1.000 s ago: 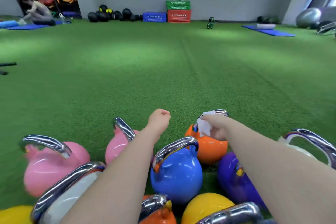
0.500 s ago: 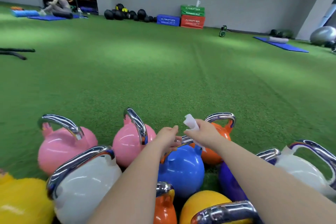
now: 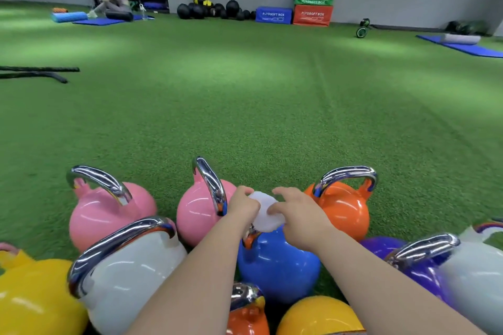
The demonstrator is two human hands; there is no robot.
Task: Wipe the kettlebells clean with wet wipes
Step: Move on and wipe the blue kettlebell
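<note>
— Where's there room to get a hand in, from where you stand?

— Past the far row it is open turf [image 3: 272, 95] right to the wall. The close cluster is tight: the two pink kettlebells [image 3: 109, 212] [image 3: 196, 215], the white one [image 3: 130, 277] and the blue one [image 3: 277, 264] sit almost touching.

— And over the blue one?

— Both hands meet there on the wet wipe [image 3: 265, 212], left hand [image 3: 243, 205] against the pink bell's upright chrome handle [image 3: 211, 185]. The orange kettlebell [image 3: 343, 209] stands just right of the right hand [image 3: 302, 215], a narrow strip of turf between it and the pink.

— Right side?

— Purple [image 3: 424, 272] and grey [image 3: 479, 280] bells crowd it.
</note>
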